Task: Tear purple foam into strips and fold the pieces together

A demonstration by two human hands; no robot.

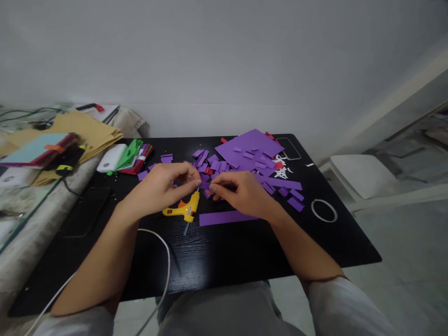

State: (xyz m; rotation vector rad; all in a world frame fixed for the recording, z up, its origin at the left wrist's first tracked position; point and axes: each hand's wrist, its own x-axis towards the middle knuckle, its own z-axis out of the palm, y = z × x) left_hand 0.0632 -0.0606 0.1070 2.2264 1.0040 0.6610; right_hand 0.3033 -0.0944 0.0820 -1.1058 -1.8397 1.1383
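Note:
Between my two hands is a small purple paper piece [205, 185], pinched at its left end by my left hand [175, 182] and at its right end by my right hand [234, 189]. Just below my left fingers lies a yellow hot glue gun [191, 206] with a glue stick poking out of its back. A long purple paper strip [224, 218] rests on the table under my right hand. Many small folded purple pieces [202, 158] are scattered behind my hands. A large purple sheet [245, 144] lies farther back with several pieces on it.
The black table [196, 261] stands against a wall. At the left are green paper pieces [130, 154], brown envelopes [87, 130] and a stack of coloured paper [38, 147]. White paper scraps [282, 168] and a tape ring [324, 210] lie right. A white cable [167, 252] crosses the front left.

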